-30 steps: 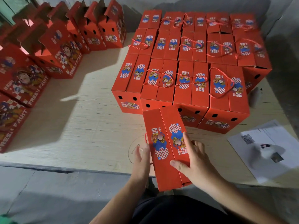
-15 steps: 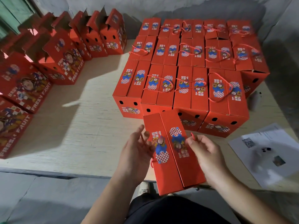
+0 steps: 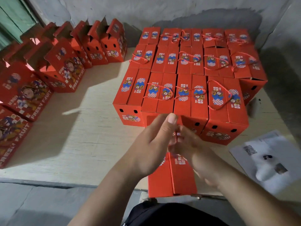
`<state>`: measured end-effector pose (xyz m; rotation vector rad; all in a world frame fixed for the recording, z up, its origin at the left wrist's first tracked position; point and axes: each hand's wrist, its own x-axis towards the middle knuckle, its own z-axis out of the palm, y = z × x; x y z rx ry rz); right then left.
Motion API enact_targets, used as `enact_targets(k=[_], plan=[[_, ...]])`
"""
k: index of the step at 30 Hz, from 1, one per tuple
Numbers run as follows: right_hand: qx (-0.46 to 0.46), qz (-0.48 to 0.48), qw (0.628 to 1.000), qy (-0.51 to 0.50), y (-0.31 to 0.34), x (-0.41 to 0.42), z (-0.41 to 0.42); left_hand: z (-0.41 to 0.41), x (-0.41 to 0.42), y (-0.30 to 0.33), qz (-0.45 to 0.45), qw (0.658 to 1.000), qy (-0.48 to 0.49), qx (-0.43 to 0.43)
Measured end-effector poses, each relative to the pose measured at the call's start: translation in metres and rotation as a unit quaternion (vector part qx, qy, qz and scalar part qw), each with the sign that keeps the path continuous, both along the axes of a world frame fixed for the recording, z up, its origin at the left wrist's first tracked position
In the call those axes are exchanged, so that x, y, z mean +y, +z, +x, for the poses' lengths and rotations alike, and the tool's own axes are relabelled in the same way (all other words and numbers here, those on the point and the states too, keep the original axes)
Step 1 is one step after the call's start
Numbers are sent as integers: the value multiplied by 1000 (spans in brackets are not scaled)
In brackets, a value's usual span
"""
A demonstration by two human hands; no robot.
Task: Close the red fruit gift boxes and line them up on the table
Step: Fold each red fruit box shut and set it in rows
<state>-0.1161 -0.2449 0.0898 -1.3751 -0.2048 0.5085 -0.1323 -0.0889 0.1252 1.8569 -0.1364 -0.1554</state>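
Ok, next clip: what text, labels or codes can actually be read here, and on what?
"FRESH FRUIT": side of the open boxes at left, running up the edge.
"FRUIT": the nearest open box, rest partly cut off.
Printed labels on the closed boxes: too blurred to read.
Label on the box under the hands: blurred, unreadable.
Code square on the paper sheet: too small to read.

Only real open lane on the worktop point(image 3: 84, 137) is the bare strip down the middle-left. Open boxes point(image 3: 65, 70) wall off the left side, the closed box block point(image 3: 187, 82) fills the right, and a paper sheet point(image 3: 268, 159) sits near-right.
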Motion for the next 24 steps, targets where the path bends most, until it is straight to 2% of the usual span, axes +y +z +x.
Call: enact_targets(k=[2, 4, 5, 6, 8, 9, 11, 12, 13, 14, 15, 16, 18, 20, 22, 24], plan=[[31, 7, 999, 16, -9, 5, -3, 0, 1, -3, 90, 995, -36, -3], [23, -9, 999, 38, -21, 10, -7, 1, 13, -4, 281, 955, -69, -67], [17, -11, 999, 35, -25, 11, -7, 3, 23, -5, 325, 939, -65, -88], [21, 0, 1000, 16, -27, 9, -7, 4, 33, -7, 315, 943, -49, -91], [43, 22, 999, -15, -32, -5, 2, 1, 53, -19, 229, 971, 13, -64], [37, 7, 999, -10, -34, -13, 8, 1, 61, -29, 228, 970, 45, -72], [-25, -124, 992, 3, -48, -26, 18, 2, 71, -57, 258, 958, 91, -89], [-86, -226, 970, -28, -59, -29, 21, 4, 74, -72, 208, 967, 127, -74], [-142, -312, 936, -76, -72, -31, 23, 6, 75, -88, 118, 977, 176, -38], [-156, -358, 912, -123, -85, -29, 23, 6, 75, -103, 43, 974, 222, 13], [-122, -365, 912, -145, -98, -27, 22, 5, 72, -119, -16, 964, 254, 78], [-53, -337, 927, -153, -109, -25, 17, 3, 66, -133, -59, 953, 255, 152], [106, -225, 959, -139, -126, -20, 7, -8, 49, -160, -148, 934, 189, 265], [204, -134, 963, -112, -135, -15, 0, -18, 32, -179, -268, 901, 128, 316], [219, -108, 964, -103, -141, -11, -3, -21, 19, -178, -344, 874, 108, 327], [196, -125, 966, -111, -142, -16, -7, -21, 12, -177, -363, 874, 94, 310]])
